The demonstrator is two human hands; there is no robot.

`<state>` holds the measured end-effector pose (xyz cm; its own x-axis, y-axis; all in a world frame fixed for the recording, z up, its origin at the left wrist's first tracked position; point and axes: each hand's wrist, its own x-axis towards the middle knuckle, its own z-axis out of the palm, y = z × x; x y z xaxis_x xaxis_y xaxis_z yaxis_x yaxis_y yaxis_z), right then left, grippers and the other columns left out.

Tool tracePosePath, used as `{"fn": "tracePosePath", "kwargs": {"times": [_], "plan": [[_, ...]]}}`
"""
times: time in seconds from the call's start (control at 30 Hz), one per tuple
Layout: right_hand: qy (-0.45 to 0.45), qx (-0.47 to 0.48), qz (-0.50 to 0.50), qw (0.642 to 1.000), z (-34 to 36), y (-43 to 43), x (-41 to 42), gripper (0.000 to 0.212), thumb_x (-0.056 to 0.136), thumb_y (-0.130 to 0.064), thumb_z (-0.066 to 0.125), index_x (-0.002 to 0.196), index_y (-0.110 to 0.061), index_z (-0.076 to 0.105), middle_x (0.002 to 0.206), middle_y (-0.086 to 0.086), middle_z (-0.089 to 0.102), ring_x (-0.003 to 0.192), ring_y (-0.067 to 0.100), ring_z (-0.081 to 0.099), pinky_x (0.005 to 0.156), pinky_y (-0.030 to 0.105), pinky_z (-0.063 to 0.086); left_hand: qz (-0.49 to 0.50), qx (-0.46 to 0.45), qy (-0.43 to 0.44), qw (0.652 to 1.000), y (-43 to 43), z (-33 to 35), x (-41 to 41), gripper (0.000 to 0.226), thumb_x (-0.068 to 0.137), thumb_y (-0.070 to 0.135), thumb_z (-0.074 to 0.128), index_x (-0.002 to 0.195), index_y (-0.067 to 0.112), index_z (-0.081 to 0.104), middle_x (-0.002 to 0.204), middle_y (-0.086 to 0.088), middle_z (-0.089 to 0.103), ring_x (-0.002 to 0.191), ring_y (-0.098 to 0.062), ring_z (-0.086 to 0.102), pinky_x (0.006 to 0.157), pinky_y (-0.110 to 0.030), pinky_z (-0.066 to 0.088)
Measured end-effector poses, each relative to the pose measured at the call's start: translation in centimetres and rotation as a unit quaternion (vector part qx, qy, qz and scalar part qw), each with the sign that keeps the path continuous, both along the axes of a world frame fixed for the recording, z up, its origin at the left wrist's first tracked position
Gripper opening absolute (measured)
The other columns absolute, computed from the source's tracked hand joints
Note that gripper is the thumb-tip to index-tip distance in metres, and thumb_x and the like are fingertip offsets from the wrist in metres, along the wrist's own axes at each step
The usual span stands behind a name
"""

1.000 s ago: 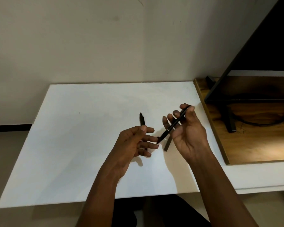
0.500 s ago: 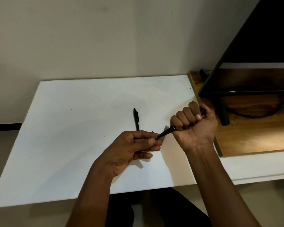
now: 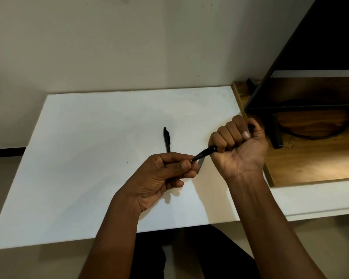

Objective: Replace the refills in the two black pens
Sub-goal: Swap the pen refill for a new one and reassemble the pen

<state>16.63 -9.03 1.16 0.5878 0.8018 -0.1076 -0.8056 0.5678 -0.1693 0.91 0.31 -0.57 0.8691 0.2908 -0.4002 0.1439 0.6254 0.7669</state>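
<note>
My right hand (image 3: 239, 146) is a fist around the barrel of a black pen (image 3: 204, 153), which points down-left out of the fist. My left hand (image 3: 167, 174) pinches the pen's tip end between thumb and fingers. A second black pen (image 3: 167, 140) lies on the white table (image 3: 89, 158), pointing away from me, its near end hidden behind my left hand. A thin grey strip (image 3: 200, 162) shows just under the held pen; I cannot tell what it is.
A wooden board (image 3: 310, 164) lies along the table's right side and carries a black monitor stand (image 3: 276, 135) with a cable. A pale wall stands right behind the table.
My right hand went from loosely holding the pen with open fingers to a tight fist on it. My left hand closed onto the pen's tip. The view tilted down slightly.
</note>
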Motion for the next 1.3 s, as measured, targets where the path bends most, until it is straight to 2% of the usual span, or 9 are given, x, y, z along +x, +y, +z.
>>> {"fn": "tracePosePath", "kwargs": {"times": [0.5,0.73,1.03,1.13,1.2,1.27,1.3], "plan": [[0.016,0.007,0.006,1.000,-0.2,0.0,0.0,0.061,0.101,-0.038,0.023,0.048,-0.014,0.042,0.045,-0.006,0.018,0.039,0.010,0.014,0.038,0.024,0.019,0.000,0.004,0.004,1.000,0.0,0.2,0.0,0.025,0.067,0.028,0.079,0.091,0.022,0.083,0.090,-0.003,0.081,0.076,-0.006,0.076,0.053,-0.014,0.055],[0.070,-0.011,0.009,0.997,-0.5,-0.1,-0.2,0.057,0.099,-0.053,0.032,0.058,-0.014,0.040,0.053,-0.006,0.018,0.045,0.010,0.015,0.044,0.025,0.021,0.006,-0.003,0.005,1.000,0.0,0.1,0.1,0.025,0.070,0.029,0.077,0.093,0.020,0.083,0.091,-0.004,0.081,0.077,-0.007,0.076,0.054,-0.014,0.055],[0.096,-0.033,-0.015,0.995,-0.7,-0.2,-0.1,0.053,0.098,-0.050,0.036,0.061,-0.012,0.042,0.050,-0.003,0.027,0.042,0.011,0.022,0.045,0.026,0.022,0.020,-0.005,0.009,1.000,0.0,0.2,0.1,0.022,0.075,0.024,0.071,0.093,0.017,0.083,0.092,-0.005,0.081,0.076,-0.007,0.077,0.052,-0.014,0.055],[0.061,-0.050,-0.004,0.997,-0.6,-0.1,0.0,0.047,0.097,-0.047,0.037,0.068,-0.011,0.047,0.056,-0.002,0.030,0.047,0.012,0.027,0.049,0.026,0.026,0.019,0.005,0.013,1.000,0.2,0.2,0.1,0.026,0.075,0.031,0.071,0.093,0.017,0.083,0.094,-0.006,0.081,0.078,-0.008,0.077,0.053,-0.015,0.056],[-0.017,-0.111,0.014,0.994,-0.3,0.3,0.0,0.040,0.098,-0.040,0.039,0.082,-0.008,0.057,0.064,0.001,0.037,0.054,0.013,0.036,0.054,0.027,0.037,0.021,0.029,0.024,0.999,0.3,0.2,0.2,0.033,0.073,0.041,0.072,0.092,0.016,0.083,0.095,-0.007,0.080,0.078,-0.010,0.077,0.053,-0.016,0.056],[-0.132,-0.219,0.033,0.966,-0.4,0.9,-0.3,0.035,0.100,-0.029,0.043,0.101,-0.003,0.066,0.070,0.005,0.051,0.062,0.017,0.053,0.063,0.030,0.052,0.031,0.072,0.046,0.996,0.3,0.2,0.2,0.039,0.071,0.049,0.073,0.089,0.016,0.083,0.092,-0.009,0.080,0.075,-0.013,0.077,0.053,-0.018,0.055],[-0.197,-0.277,0.038,0.940,-0.5,1.1,-0.6,0.034,0.103,-0.026,0.043,0.111,-0.003,0.067,0.073,0.008,0.060,0.066,0.020,0.062,0.068,0.032,0.058,0.038,0.094,0.057,0.993,0.4,0.2,0.2,0.040,0.071,0.051,0.073,0.088,0.016,0.083,0.089,-0.009,0.080,0.074,-0.014,0.076,0.053,-0.018,0.055]]}}
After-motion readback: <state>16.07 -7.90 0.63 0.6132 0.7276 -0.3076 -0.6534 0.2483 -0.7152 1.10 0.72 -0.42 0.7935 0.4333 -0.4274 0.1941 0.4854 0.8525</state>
